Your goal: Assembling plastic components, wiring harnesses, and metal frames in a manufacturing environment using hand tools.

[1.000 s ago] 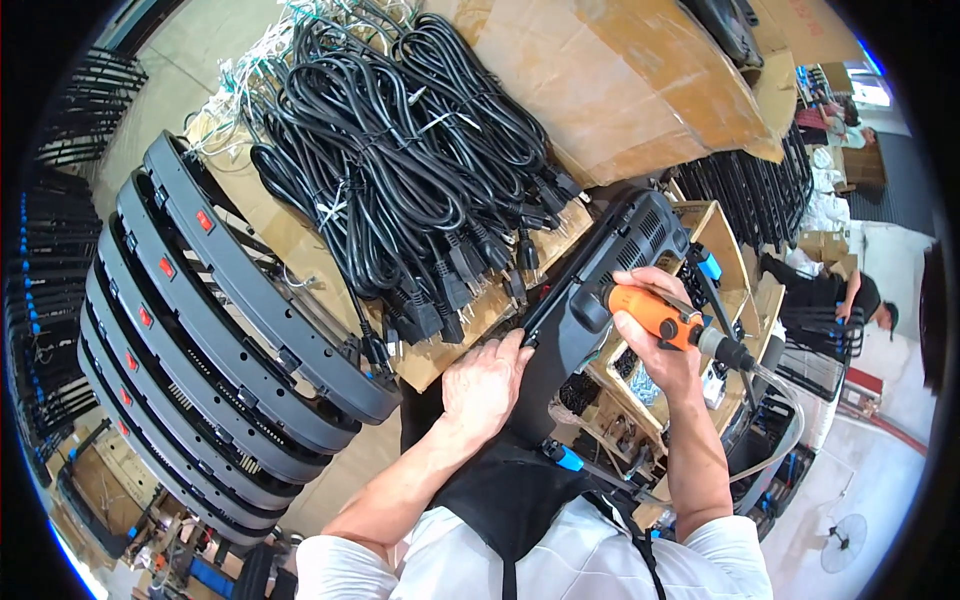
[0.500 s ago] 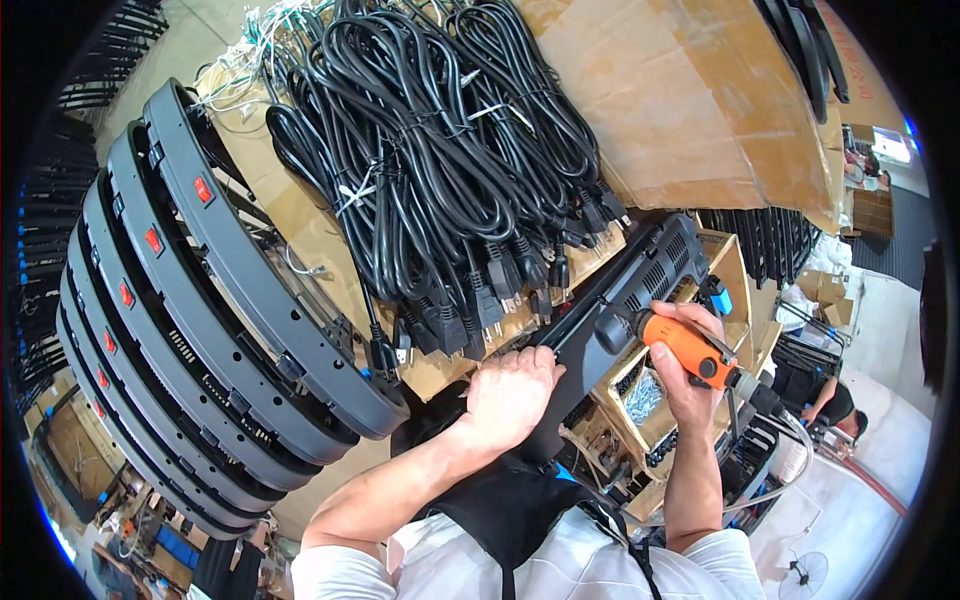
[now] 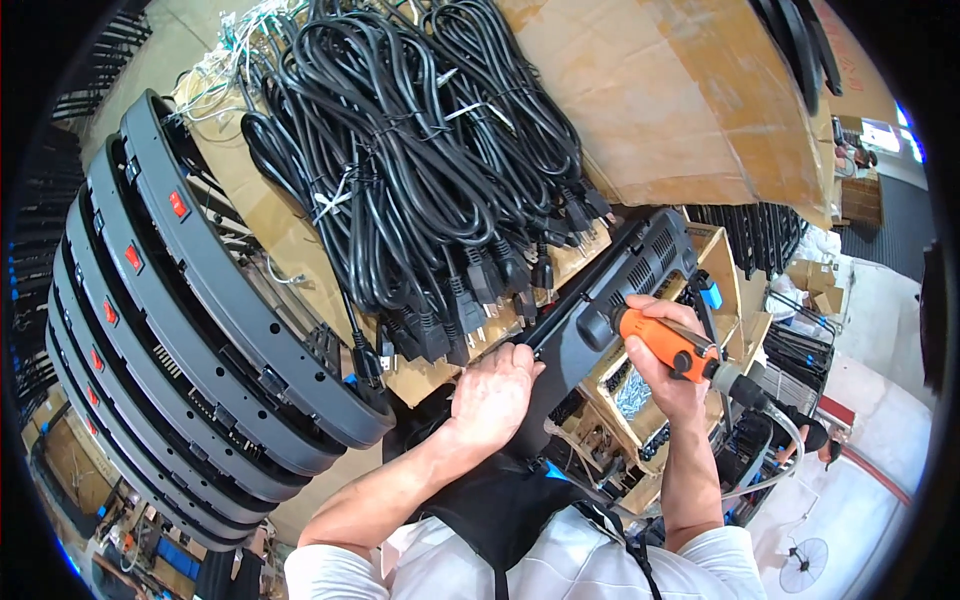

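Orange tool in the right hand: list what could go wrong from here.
The hose trailing from the orange tool loops beside the right forearm, so it might snag and tug the right hand.
The black plugs crowd the edge beside the dark housing; one could slip onto it.
Small metal parts sit in an open compartment near the right forearm; a bump might scatter them.

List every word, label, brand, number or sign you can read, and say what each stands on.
None reads clearly enough to quote.
Red writing on the brown cardboard at upper right: too blurred.
Small marking on the orange hose-fed power tool: too small.
Marks on the red rocker switches: too small.
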Demonstrator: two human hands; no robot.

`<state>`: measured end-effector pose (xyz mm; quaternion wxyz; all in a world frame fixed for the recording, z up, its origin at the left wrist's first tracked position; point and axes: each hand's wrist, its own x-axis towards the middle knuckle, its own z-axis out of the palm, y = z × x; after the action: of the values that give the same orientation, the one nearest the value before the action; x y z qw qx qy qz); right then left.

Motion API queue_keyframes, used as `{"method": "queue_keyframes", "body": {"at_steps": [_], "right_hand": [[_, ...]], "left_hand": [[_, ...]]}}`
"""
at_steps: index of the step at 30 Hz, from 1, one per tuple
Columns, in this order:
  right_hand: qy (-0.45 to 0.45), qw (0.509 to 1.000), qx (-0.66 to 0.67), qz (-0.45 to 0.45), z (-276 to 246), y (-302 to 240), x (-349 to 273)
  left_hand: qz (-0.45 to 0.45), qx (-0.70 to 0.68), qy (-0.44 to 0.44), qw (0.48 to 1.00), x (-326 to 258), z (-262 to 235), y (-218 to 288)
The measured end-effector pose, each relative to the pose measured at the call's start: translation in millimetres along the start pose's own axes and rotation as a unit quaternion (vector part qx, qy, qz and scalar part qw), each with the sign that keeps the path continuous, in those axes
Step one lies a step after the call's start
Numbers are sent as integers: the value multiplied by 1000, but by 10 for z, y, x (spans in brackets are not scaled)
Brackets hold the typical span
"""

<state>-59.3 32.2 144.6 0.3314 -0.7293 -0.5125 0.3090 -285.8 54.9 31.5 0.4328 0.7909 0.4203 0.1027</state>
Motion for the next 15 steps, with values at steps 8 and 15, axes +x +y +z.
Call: {"method": "queue_keyframes", "body": {"at_steps": [8,15], "right_hand": [[-2,1000,31,4,-5,86,19],[14,999,36,5,31,9,-46]], "left_hand": [[-14,-138,77,987,-204,27,-105],[-96,-339,24,935,-424,-19,-82]]}}
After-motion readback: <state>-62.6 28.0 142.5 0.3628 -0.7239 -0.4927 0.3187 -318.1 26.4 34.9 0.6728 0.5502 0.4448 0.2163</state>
